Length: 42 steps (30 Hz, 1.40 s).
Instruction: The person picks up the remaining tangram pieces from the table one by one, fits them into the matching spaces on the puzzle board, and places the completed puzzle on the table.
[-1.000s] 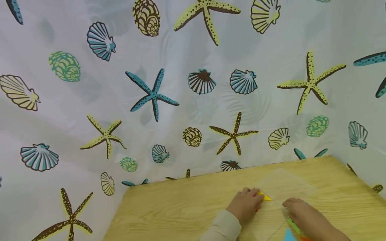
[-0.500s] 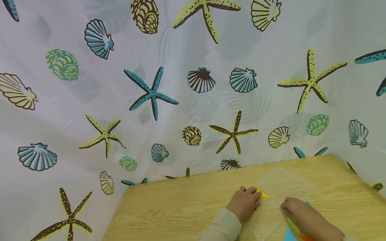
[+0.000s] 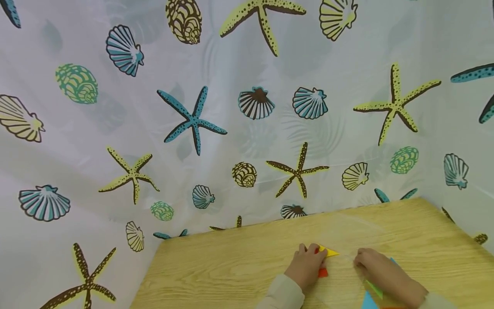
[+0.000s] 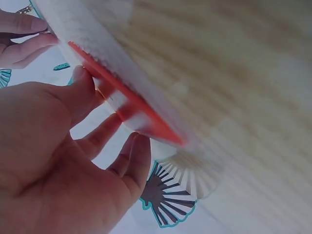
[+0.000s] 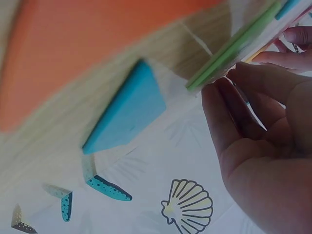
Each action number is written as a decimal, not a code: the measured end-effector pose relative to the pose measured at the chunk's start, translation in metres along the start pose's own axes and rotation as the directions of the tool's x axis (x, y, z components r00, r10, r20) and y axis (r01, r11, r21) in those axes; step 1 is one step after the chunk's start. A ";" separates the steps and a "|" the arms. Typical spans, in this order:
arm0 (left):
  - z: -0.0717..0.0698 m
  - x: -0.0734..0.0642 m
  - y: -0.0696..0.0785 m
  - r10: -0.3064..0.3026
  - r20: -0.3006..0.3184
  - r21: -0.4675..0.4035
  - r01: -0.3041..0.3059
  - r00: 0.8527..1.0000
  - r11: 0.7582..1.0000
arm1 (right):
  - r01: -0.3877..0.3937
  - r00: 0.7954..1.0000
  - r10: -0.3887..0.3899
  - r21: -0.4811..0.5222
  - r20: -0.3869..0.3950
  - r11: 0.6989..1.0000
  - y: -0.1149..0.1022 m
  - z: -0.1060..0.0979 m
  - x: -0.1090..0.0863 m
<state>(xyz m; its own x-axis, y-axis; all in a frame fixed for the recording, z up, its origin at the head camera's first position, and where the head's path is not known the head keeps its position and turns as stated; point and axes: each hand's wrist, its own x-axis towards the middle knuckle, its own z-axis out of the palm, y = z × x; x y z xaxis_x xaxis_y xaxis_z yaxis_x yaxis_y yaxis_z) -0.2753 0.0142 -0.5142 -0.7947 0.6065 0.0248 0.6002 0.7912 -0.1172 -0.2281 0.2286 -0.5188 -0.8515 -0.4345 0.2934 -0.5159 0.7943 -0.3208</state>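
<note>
My left hand (image 3: 306,266) grips flat coloured pieces over the table; a red piece (image 3: 322,273) and the tip of a yellow triangle (image 3: 330,252) stick out past its fingers. In the left wrist view, thumb and fingertips pinch the red piece (image 4: 126,105) beside a translucent plastic edge. My right hand (image 3: 376,268), to the right of the left one, has thumb and fingers drawn together on the edge of a clear plastic sheet (image 3: 343,231). Close by its fingertips lies a green piece (image 5: 239,44), partly hidden by that hand in the head view.
A blue triangle (image 3: 368,301) lies nearer the person, beside an orange piece (image 3: 390,307) cut by the frame's bottom edge. Another blue piece (image 3: 393,261) peeks out beyond the right hand. The wooden table (image 3: 216,266) meets a shell-and-starfish patterned curtain (image 3: 231,128) behind.
Both hands have shifted slightly left, with the red and yellow pieces moving along in the left hand. The clear sheet's outline has shifted left and looks fainter.
</note>
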 end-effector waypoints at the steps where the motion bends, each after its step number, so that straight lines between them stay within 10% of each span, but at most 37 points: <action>1: 0.000 -0.001 0.000 -0.008 -0.001 -0.003 0.008 1.000 1.000 | 0.011 1.000 -0.011 0.006 0.004 1.000 0.000 0.000 0.001; 17: 0.005 -0.023 -0.016 -0.031 -0.018 0.014 0.032 0.999 0.999 | 0.046 0.976 -0.086 0.198 0.202 0.979 0.001 0.004 0.014; 25: 0.003 -0.032 -0.024 0.061 0.065 -0.058 -0.058 0.996 0.997 | 0.070 0.969 -0.099 0.130 0.228 0.989 -0.006 0.010 0.019; 42: 0.010 -0.056 -0.038 0.028 0.091 -0.084 -0.020 0.996 0.996 | 0.088 0.954 -0.111 0.095 0.277 0.992 -0.027 0.017 0.031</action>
<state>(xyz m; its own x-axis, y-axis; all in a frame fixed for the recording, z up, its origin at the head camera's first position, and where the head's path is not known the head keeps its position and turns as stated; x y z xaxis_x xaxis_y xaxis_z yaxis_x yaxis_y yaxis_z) -0.2545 -0.0508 -0.5213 -0.7827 0.6187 -0.0685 0.6216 0.7826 -0.0336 -0.2425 0.1863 -0.5163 -0.7815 -0.6204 0.0658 -0.5950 0.7093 -0.3780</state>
